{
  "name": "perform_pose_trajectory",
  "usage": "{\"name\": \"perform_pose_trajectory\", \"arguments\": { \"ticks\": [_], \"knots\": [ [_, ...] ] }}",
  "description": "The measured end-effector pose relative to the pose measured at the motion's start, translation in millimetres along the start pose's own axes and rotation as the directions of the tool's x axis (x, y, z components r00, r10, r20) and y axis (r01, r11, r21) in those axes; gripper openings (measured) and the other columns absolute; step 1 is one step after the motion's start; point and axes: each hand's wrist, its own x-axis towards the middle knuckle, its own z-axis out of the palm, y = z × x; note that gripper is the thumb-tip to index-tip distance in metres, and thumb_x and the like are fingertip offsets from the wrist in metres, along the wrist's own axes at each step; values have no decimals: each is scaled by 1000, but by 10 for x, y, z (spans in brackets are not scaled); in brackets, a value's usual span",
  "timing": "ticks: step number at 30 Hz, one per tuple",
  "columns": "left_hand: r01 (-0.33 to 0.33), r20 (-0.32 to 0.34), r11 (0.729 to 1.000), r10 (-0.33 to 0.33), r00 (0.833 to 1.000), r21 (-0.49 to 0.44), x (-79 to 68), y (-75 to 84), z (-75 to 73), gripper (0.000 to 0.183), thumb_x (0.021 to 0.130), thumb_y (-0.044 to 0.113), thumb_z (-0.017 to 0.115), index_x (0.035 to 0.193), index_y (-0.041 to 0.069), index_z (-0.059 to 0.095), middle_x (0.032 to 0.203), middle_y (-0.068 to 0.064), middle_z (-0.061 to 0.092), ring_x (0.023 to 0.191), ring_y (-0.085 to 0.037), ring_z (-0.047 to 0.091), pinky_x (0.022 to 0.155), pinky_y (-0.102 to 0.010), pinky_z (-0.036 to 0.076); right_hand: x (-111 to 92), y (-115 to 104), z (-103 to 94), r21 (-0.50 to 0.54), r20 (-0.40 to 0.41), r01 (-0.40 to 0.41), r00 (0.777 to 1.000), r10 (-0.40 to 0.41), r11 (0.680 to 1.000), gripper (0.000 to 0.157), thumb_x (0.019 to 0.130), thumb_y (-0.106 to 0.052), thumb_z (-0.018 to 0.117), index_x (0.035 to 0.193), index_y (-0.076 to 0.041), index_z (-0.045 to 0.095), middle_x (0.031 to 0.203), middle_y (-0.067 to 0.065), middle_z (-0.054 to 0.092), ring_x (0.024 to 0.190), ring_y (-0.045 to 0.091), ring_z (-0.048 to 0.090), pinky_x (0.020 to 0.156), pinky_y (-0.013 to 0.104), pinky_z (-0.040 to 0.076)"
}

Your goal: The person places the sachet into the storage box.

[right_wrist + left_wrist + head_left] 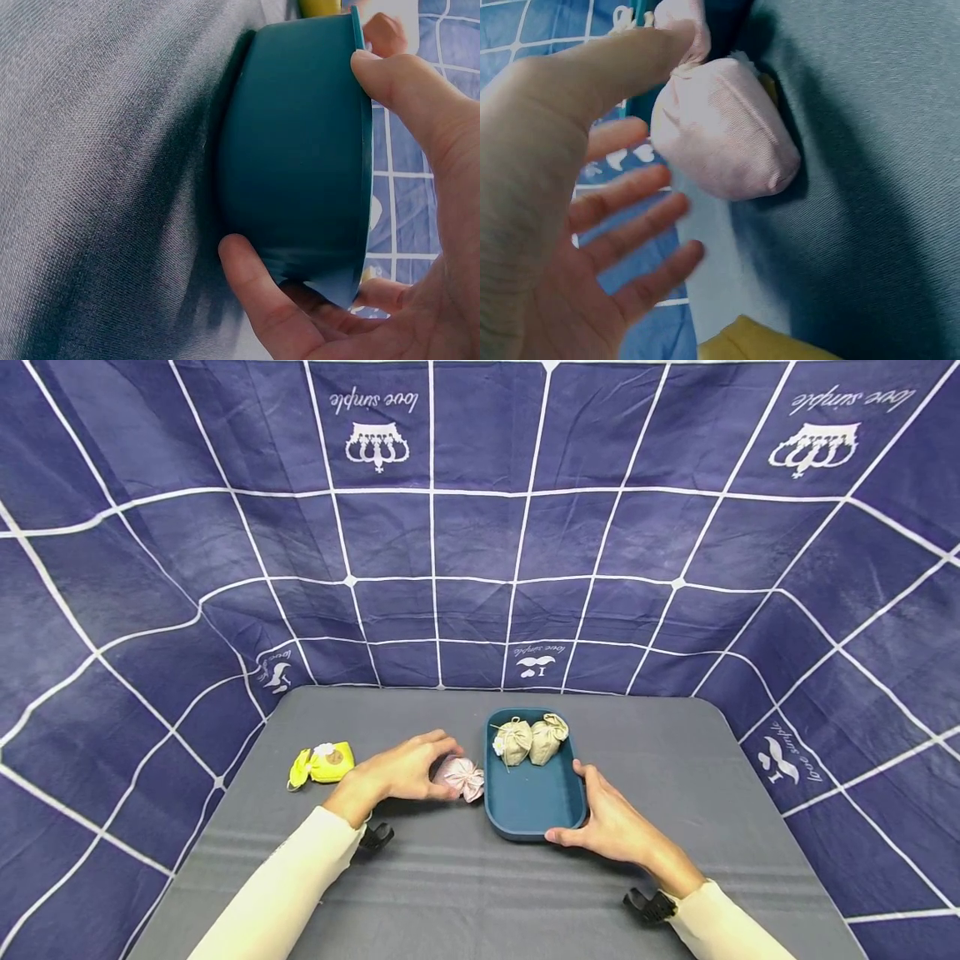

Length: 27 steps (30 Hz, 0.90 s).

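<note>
A small pink drawstring pouch [462, 777] lies on the grey table, just left of a blue tray [534, 837]. My left hand [408, 768] reaches over this pouch with its fingers spread. In the left wrist view the thumb crosses the neck of the pink pouch [724, 131], while the other fingers stand apart from its body. At the tray's near right corner, my right hand [611, 814] holds the side; the right wrist view has the thumb on the rim and fingers round the outer wall of the tray [300, 142]. Two beige pouches [514, 741] sit inside at the tray's far end.
A yellow pouch [332, 763] with a white flower lies on the table to the left of my left hand. Blue cloth with a white grid [480, 535] hangs behind the grey table [450, 893] and along both sides.
</note>
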Motion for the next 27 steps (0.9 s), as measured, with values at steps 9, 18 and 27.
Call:
{"name": "perform_pose_trajectory", "arguments": {
  "ticks": [9, 18, 27],
  "knots": [
    [-177, 26, 984, 177, 984, 15, 28, -21, 105, 68, 91, 5, 96, 153, 16, 68, 147, -2, 76, 134, -24, 74, 115, -49, 62, 9, -19, -7, 0, 2, 1, 1000, -1, 1000, 115, 81, -60, 103, 156, 7, 48, 178, 32, 49, 155, 48, 60, 126, 66, 51],
    [-135, -33, 985, 140, 990, 103, -19, -1, 133, 60, 94, 22, 98, 147, 22, 70, 134, -1, 75, 124, -25, 75, 109, -48, 64, 16, -21, -38, -8, 7, 10, 1000, -10, 1000, 115, 82, -60, 103, 156, 7, 48, 177, 33, 50, 155, 49, 60, 126, 67, 51],
    [-141, -70, 985, 149, 986, 103, -23, 15, 185, 69, 95, 20, 97, 155, 16, 65, 129, -7, 73, 111, -27, 79, 100, -48, 68, -6, -43, -101, 18, 50, -33, 998, 32, 999, 127, 83, -60, 103, 170, 7, 39, 157, 28, 62, 104, 15, 74, 98, 37, 62]
  ]
}}
